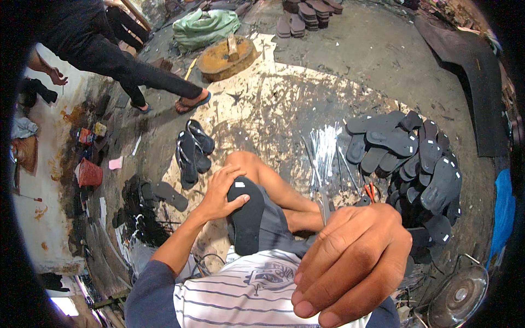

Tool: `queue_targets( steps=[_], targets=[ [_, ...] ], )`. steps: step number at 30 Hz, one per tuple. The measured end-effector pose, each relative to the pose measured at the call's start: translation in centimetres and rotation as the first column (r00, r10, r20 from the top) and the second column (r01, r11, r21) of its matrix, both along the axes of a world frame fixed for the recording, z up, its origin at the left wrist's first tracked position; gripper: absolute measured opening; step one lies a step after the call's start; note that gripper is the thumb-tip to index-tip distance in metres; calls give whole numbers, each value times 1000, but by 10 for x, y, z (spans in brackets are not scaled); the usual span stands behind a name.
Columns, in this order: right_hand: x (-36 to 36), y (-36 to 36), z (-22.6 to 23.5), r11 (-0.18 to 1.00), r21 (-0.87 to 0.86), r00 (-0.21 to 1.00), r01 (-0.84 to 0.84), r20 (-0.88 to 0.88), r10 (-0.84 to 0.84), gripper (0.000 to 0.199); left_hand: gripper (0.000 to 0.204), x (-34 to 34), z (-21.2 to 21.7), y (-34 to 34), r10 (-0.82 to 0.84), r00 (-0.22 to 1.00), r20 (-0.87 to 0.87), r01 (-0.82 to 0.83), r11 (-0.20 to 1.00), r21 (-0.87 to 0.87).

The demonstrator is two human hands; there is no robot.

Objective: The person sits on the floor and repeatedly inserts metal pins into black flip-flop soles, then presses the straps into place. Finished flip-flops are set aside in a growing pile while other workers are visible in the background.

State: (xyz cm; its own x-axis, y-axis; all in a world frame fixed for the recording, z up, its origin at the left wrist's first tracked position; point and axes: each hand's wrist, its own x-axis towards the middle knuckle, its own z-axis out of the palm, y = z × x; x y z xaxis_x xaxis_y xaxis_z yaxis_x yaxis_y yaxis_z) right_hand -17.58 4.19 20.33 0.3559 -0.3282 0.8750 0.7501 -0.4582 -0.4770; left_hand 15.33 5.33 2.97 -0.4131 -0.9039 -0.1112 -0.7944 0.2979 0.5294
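While the left hand (223, 192) presses a black sandal sole (247, 214) flat against the person's raised knee, fingers curled over its upper rim and thumb across its face, the right hand (350, 257) hovers close to the camera, loosely curled around a thin metal tool (324, 205) whose tip barely shows. Judging by its matte surface and rounded oval shape, the sole looks like light, bendy foam rubber, so gripping it by the edges near the toe seems safest. More dark soles (415, 158) with small white tags lie heaped toward the right edge of the stained concrete floor (273, 98), beside a bundle of shiny thin rods (324, 145), and finished sandals (192, 150) rest just left of the knee.
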Motion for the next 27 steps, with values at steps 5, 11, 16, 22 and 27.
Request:
queue_targets(
  steps=[5, 11, 16, 22, 27],
  targets=[
    [6, 3, -9, 986, -102, 991, 132, -11, -134, 17, 49, -2, 6, 30, 557, 651, -516, -126, 749, 650],
    [16, 7, -54, 554, 72, 459, 830, -654, -602, 12, 33, -61, 67, -34, 435, 596, -675, -175, 890, 420],
    [42, -6, -106, 448, 74, 342, 891, -758, -556, 17, 31, -88, 86, -41, 271, 636, -723, -91, 956, 278],
    [40, -2, -93, 356, -283, 56, 891, -708, -704, 15, 26, -94, 89, -38, 131, 819, -558, -82, 990, 113],
    [44, -3, -96, 378, -283, 101, 882, -668, -737, 17, 33, -108, 83, -39, 164, 841, -516, -203, 979, -20]
  ],
)
